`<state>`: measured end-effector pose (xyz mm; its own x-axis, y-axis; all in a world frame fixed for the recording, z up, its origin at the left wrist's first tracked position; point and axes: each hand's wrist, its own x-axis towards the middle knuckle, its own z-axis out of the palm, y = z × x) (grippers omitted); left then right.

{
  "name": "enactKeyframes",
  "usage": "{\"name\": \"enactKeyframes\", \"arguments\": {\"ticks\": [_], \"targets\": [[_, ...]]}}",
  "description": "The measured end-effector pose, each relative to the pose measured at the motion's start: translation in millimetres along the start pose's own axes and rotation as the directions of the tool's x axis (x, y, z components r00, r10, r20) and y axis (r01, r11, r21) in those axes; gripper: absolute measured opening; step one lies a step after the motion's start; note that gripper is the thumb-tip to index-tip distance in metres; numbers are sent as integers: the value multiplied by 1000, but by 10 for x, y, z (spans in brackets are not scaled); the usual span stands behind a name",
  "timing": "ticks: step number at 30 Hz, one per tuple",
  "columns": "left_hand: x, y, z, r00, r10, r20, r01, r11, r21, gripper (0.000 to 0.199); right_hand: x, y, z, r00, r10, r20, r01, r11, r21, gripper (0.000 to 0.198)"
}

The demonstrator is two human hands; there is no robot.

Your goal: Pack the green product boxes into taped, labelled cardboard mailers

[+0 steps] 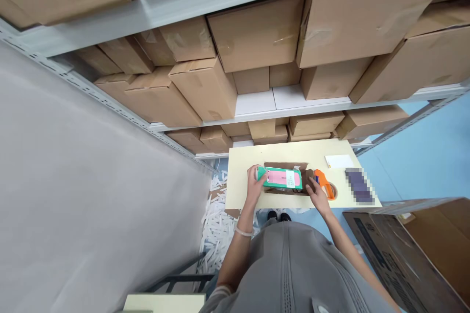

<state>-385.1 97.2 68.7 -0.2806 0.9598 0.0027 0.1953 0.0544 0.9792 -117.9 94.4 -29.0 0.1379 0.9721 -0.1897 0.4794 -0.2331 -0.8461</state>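
On the smooth cream tabletop [290, 150] there's an open brown cardboard carton [279, 164], with a slim rectangular green-and-pink box [279, 178] right at its opening, printed face up, long axis running left to right. Left hand [256, 183] has the left end pinched, thumb on top. Right hand [317, 194] is by the carton's right end, fingers slightly bent, can't tell if they're gripping anything.

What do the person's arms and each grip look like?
The left grip and right grip are bare, gloveless hands. A pale band circles the left wrist; another pale band lies farther up, perhaps a cuff. The visible right forearm shows no band or sleeve.
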Motion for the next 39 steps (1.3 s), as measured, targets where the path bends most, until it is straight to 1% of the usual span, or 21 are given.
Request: {"name": "enactKeyframes", "arguments": {"ticks": [3, 6, 8, 11, 14, 19, 22, 24, 26, 28, 30, 32, 34, 35, 36, 37, 39], "targets": [[10, -82, 227, 998, -13, 69, 13, 1000, 9, 31, -2, 58, -52, 998, 50, -32, -46, 992, 120, 63], [26, -170, 433, 994, 7, 113, -13, 999, 48, 31, 5, 98, -77, 998, 45, -33, -37, 980, 197, 61], [28, -238, 556, 992, 4, 123, -14, 997, 80, 31, 18, 129, -83, 999, 35, -21, -30, 978, 209, 60], [20, -347, 676, 987, -38, 155, 23, 995, 97, 30, 39, 188, -96, 999, 47, -18, -43, 984, 171, 59], [13, -445, 688, 978, -72, 197, 54, 994, 97, 29, 51, 243, -105, 999, 34, -22, -30, 989, 144, 59], [63, -585, 593, 951, -167, 260, 134, 981, 140, 29, 58, 255, -75, 1000, 19, -24, -16, 992, 123, 59], [134, -646, 566, 931, -185, 315, 136, 976, 172, 31, 74, 237, -59, 999, 24, -35, -21, 995, 102, 58], [169, -653, 560, 920, -197, 338, 120, 965, 235, 34, 90, 231, -58, 999, 21, -37, -17, 995, 102, 57], [175, -620, 558, 914, -218, 343, 97, 936, 337, 39, 104, 231, -61, 999, 8, -34, -5, 995, 102, 57], [152, -551, 565, 915, -247, 319, 75, 881, 467, 43, 113, 233, -64, 1000, -5, -24, 7, 995, 98, 58], [111, -464, 596, 922, -282, 265, 67, 791, 609, 46, 115, 234, -65, 1000, -9, -14, 10, 996, 91, 58], [70, -380, 652, 934, -298, 198, 65, 684, 726, 44, 114, 231, -65, 1000, -13, -10, 14, 997, 80, 57], [40, -319, 720, 946, -283, 160, 46, 603, 796, 40, 110, 226, -63, 1000, -20, -9, 21, 997, 74, 57], [31, -301, 750, 953, -264, 152, 31, 579, 815, 39, 109, 221, -63, 1000, -22, -10, 23, 997, 73, 57], [27, -293, 774, 959, -241, 151, 15, 570, 821, 38, 107, 217, -63, 1000, -23, -11, 23, 997, 74, 57], [27, -295, 788, 964, -217, 156, -1, 579, 815, 36, 106, 211, -64, 1000, -22, -14, 23, 997, 74, 57], [43, -331, 787, 970, -170, 177, -26, 647, 762, 31, 104, 199, -67, 1000, -21, -16, 22, 997, 70, 57]]}}
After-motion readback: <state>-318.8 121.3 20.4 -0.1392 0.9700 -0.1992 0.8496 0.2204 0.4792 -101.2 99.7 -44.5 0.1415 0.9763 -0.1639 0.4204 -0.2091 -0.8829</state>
